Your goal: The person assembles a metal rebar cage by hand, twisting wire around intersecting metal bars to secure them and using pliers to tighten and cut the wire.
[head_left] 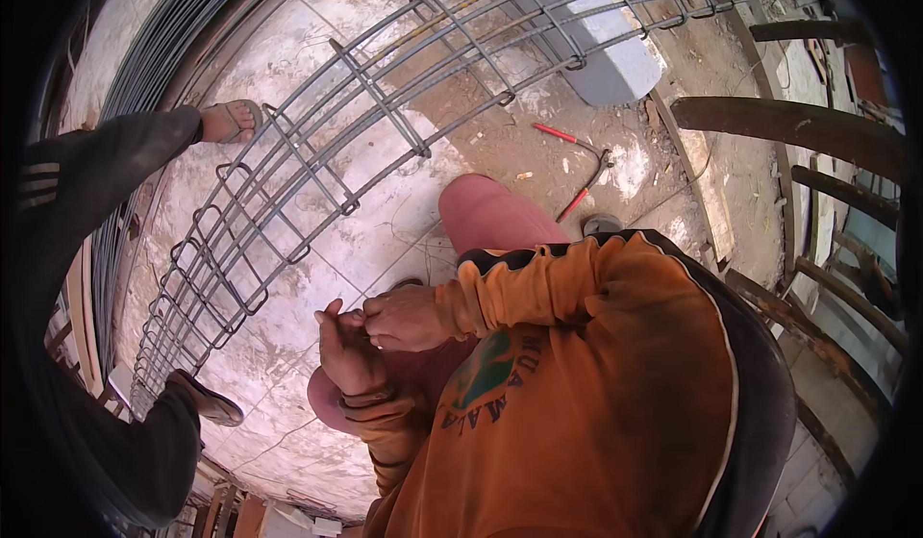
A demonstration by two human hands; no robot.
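Note:
My left hand [348, 353] and my right hand [406, 319] meet in front of my knees, with their fingertips touching. The right hand's fingers are curled in a pinch. The left hand's thumb and fingers close toward the same spot. Whatever lies between them is too small or hidden to make out. Just beyond my hands, a long cage of steel reinforcing bars [370, 86] with square stirrups runs from the lower left to the upper right. Neither hand touches it.
Red-handled pincers [606, 159] lie spread on the dusty floor beyond my knee. Another person's sandalled foot [231, 122] stands across the cage, the other foot [205, 399] nearer. Long steel rods [173, 38] are bundled at upper left. A grey board [615, 67] and wooden beams [788, 123] are to the right.

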